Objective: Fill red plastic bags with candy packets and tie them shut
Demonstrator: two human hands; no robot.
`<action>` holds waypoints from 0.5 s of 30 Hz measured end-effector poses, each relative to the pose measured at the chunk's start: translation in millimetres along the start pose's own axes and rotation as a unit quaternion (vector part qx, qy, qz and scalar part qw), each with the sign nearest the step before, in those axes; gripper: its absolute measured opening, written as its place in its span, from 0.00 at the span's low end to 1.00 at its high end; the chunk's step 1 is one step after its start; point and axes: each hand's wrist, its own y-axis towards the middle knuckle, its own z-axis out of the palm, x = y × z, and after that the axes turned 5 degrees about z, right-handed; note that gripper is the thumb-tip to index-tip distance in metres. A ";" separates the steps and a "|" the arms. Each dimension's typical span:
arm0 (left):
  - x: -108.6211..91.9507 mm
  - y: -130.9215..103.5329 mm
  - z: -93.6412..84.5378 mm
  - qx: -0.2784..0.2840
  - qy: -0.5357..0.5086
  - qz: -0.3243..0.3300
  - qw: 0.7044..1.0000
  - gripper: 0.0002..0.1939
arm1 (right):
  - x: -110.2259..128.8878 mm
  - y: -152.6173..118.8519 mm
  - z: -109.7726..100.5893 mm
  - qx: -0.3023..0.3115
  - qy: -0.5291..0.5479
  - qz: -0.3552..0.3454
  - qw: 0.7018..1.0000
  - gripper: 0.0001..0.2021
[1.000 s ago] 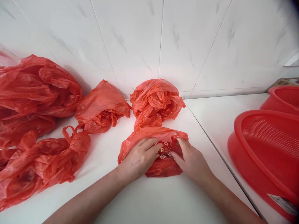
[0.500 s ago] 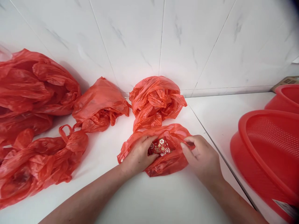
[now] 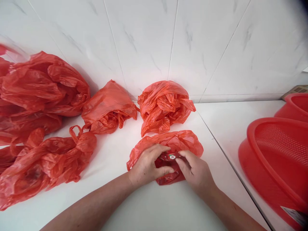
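Observation:
An opened red plastic bag [image 3: 190,139] lies on the white table in front of me. Inside its mouth is a dark red packet [image 3: 172,157] with a white flower print. My right hand [image 3: 196,170] pinches the packet's right end between thumb and forefinger. At the left, my left hand [image 3: 150,163] rests in the bag's opening, thumb and fingers apart around the packet's left side; whether it touches the packet is hard to tell.
Crumpled red bags [image 3: 166,104] stand along the tiled wall [image 3: 144,48], with more bags [image 3: 48,86] piled at the left. Red plastic baskets [image 3: 264,154] stand at the right beyond a seam in the table [image 3: 216,112]. A cardboard piece [image 3: 295,90] shows behind them.
My right hand has left the bag's right edge, moved inward and taken hold of the packet. The packet is tilted and shows less of its printed face. The view has shifted slightly.

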 end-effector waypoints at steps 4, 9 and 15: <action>2.4 -0.3 0.3 0.032 0.038 0.030 0.998 0.22 | -1.1 -1.1 1.5 -0.022 -0.003 -0.054 0.998 0.09; 3.9 1.6 1.6 0.028 0.050 0.021 0.998 0.09 | -4.0 0.8 -4.3 -0.009 -0.021 -0.047 0.999 0.08; 10.9 8.0 -8.5 -0.087 0.062 -0.073 0.992 0.07 | -8.5 2.5 -16.5 0.034 -0.123 0.010 0.992 0.10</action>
